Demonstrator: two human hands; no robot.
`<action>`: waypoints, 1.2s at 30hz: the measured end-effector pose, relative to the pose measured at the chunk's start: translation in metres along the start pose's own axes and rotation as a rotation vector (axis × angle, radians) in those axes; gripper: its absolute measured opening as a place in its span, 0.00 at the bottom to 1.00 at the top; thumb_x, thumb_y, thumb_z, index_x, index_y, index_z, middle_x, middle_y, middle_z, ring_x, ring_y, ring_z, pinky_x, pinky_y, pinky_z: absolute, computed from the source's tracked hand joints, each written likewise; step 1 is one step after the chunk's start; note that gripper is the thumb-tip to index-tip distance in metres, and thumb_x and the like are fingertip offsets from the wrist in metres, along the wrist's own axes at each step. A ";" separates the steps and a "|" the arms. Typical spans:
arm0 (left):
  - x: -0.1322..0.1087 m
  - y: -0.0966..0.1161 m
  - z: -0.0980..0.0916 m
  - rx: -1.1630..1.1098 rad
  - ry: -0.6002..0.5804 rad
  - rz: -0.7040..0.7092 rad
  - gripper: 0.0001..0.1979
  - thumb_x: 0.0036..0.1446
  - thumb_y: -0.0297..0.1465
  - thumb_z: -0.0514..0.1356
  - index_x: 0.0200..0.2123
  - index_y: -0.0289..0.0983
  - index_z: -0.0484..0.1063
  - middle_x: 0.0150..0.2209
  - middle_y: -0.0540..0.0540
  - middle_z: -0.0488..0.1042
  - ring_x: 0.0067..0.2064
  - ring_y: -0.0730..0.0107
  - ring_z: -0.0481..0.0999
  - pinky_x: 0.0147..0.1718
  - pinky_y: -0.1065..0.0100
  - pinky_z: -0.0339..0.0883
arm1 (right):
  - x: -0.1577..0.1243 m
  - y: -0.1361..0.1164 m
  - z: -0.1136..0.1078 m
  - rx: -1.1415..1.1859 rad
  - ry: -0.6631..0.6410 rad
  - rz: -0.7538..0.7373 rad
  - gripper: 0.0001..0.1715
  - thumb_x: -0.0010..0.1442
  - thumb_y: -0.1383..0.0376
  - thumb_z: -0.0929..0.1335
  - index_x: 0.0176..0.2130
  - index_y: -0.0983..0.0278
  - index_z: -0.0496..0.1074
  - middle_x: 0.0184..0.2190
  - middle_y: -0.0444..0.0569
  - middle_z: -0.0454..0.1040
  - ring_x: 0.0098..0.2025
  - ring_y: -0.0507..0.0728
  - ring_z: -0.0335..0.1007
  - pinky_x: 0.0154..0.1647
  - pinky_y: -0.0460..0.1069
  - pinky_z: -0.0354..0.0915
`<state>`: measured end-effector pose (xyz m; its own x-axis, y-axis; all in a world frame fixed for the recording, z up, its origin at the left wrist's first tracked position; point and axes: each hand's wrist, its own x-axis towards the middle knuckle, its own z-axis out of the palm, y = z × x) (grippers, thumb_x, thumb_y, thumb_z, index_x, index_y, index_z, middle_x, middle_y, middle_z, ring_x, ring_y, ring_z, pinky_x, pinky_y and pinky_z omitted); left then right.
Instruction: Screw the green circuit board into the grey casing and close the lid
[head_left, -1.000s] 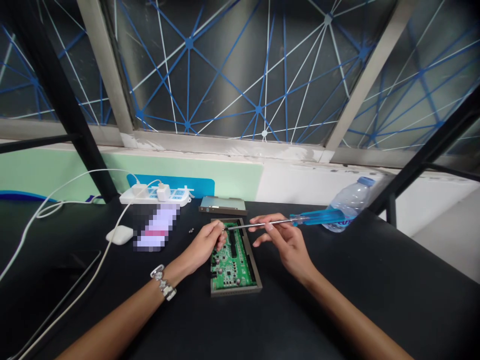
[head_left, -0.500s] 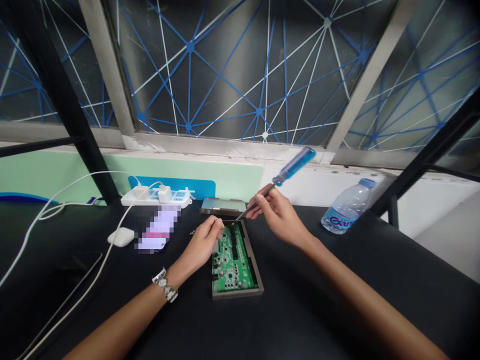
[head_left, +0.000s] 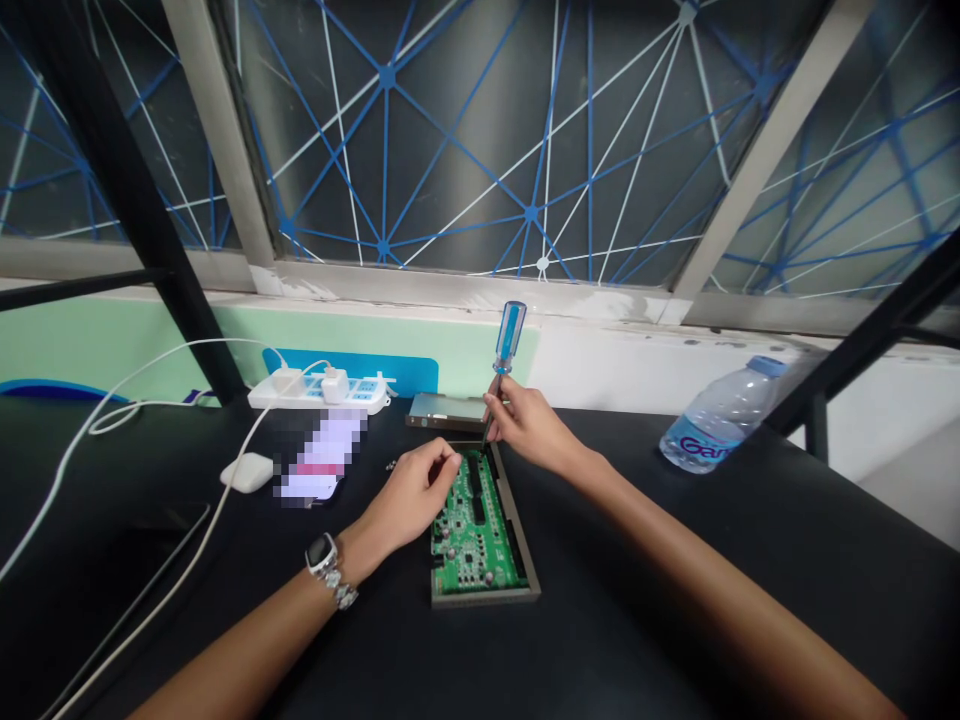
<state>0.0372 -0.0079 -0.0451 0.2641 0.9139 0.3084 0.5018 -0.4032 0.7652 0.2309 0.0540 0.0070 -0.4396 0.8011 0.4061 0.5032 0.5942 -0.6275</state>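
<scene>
My right hand grips the shaft of a screwdriver with a clear blue handle, which stands nearly upright. Its tip points down at the far end of a green circuit board, though I cannot tell whether it touches. The board sits inside a shallow grey metal case on the black table. Over the board's far left corner rests my left hand, thumb and fingers pinched together. What lies between those fingers, if anything, is hidden. A watch and a bracelet circle the left wrist.
Behind the board lies a flat metal cover. Tiny metal bits sit left of my left hand. A phone, a white case, a power strip and cables are at left. A water bottle stands at right.
The screwdriver has swung from leaning right to nearly upright, and its tip has shifted slightly right over the board. My left hand stays pinched by the board's corner.
</scene>
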 end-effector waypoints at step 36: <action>0.000 -0.005 0.001 -0.005 -0.015 0.027 0.12 0.64 0.36 0.52 0.29 0.37 0.66 0.25 0.52 0.65 0.25 0.74 0.62 0.24 0.71 0.54 | 0.004 -0.001 -0.012 0.392 -0.047 0.237 0.18 0.58 0.56 0.70 0.42 0.66 0.70 0.37 0.54 0.78 0.26 0.55 0.78 0.20 0.45 0.72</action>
<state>0.0354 -0.0063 -0.0496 0.2898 0.9017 0.3208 0.4905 -0.4278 0.7593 0.2371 0.0578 0.0170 -0.3839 0.9023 0.1961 0.2785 0.3156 -0.9071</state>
